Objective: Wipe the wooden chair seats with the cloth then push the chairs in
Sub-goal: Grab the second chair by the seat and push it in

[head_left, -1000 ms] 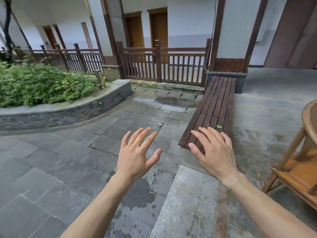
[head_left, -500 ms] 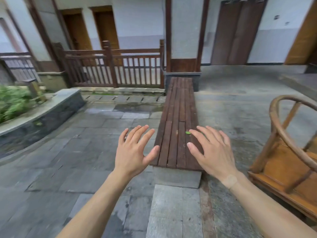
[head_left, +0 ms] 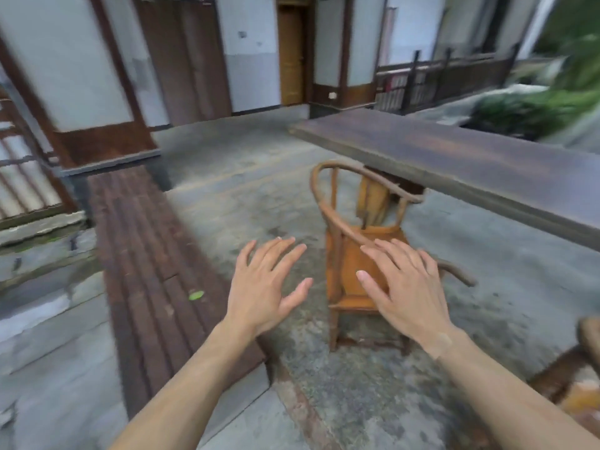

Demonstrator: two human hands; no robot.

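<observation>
Wooden chair [head_left: 349, 274], long table [head_left: 487, 164], no legible writing, frame blurred

Chair [head_left: 357, 271] stands on floor [head_left: 259, 196], just before table [head_left: 470, 164] edge (back rail partly under it). Slatted bench [head_left: 146, 254] left of chair. Railing [head_left: 448, 76] behind table.

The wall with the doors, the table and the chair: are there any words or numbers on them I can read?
No words or numbers can be read anywhere.
Small pale plate at the foot of the wall beside the yellow door: too small and blurred to read, if it has writing at all.
Table, chair and bench: plain wood, no labels seen.
</observation>
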